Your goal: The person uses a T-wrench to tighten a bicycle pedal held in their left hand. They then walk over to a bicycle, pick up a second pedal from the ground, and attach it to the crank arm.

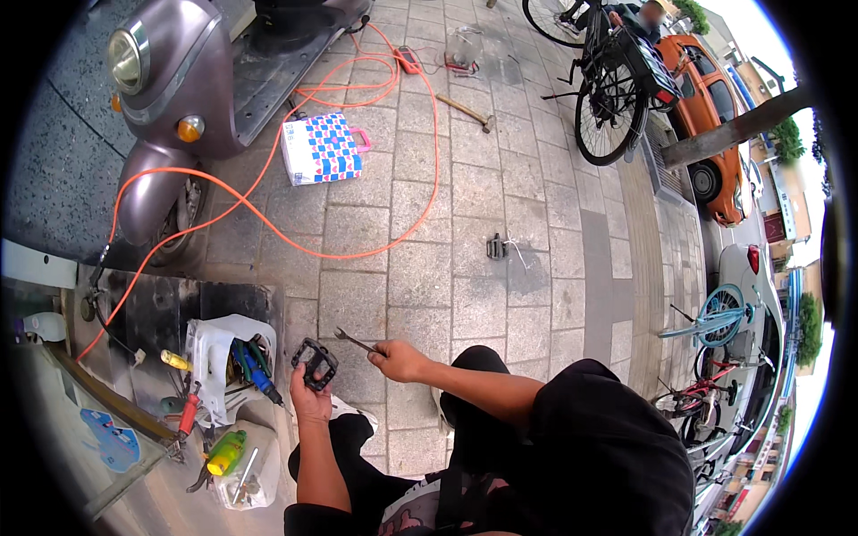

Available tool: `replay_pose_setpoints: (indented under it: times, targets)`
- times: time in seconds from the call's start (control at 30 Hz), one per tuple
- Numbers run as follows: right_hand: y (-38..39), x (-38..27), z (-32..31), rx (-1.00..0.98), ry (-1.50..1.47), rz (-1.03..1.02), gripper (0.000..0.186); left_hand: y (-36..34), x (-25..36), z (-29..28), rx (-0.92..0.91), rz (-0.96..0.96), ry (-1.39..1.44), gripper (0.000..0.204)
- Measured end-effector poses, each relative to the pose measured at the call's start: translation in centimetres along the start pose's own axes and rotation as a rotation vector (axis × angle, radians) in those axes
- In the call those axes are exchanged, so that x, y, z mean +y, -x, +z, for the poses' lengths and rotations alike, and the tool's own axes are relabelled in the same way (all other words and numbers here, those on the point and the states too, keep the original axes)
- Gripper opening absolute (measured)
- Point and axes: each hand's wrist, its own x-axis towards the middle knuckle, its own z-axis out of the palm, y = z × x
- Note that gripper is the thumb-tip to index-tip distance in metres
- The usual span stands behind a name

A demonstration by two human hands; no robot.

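grey stone paving (483, 304), outdoor daylight

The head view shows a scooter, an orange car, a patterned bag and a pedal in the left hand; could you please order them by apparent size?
Largest to smallest:
1. Scooter
2. Orange car, though farther away
3. Patterned bag
4. Pedal in the left hand

Bright even daylight, soft shadows, washed-out sky (749, 25) (far right), edges strongly bowed

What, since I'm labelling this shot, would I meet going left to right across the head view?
White plastic tool bin, black caged bicycle pedal, slim metal wrench, right hand, small black pedal-like part, light-blue bicycle.
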Motion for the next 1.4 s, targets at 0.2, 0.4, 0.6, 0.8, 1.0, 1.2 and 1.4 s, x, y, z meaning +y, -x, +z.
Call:
replay_pose_setpoints:
  times: [0.2, 0.4, 0.6, 0.8, 1.0, 1.2, 1.4]
  targets:
    - [12.6, -2.6, -6.3, 0.010, -0.048, 0.118, 0.038, 11.5, 2.0, 8.2, 0.037, -0.133, 0.225, 0.041]
    - [20.9, -10.3, -19.8, 0.069, -0.017, -0.020, 0.041, 17.7, 11.6, 16.2, 0.315, 0.027, -0.071, 0.025]
    - [24.4, -7.9, -33.4, 0.228, 0.005, 0.054, 0.038, 25.3, 18.4, 17.5, 0.522, 0.197, -0.283, 0.026]
    - [29.2, 4.7, -38.2, 0.315, -0.016, 0.655, 0.040, 25.6, 15.8, 18.2, 0.720, 0.221, -0.498, 0.034]
    - [38.4, 6.6, -42.0, 0.312, -0.010, 0.971, 0.042, 21.7, 14.4, 25.2, 0.809, 0.070, -0.743, 0.038]
    - [39.4, 9.6, -43.5, 0.360, -0.115, 1.032, 0.045, 7.7, 14.9, 37.5, 0.596, 0.003, -0.812, 0.042]
    - [33.0, 8.6, -50.1, 0.441, -0.103, 0.834, 0.043, -1.5, 15.0, 52.4, 0.277, 0.204, -0.818, 0.036]
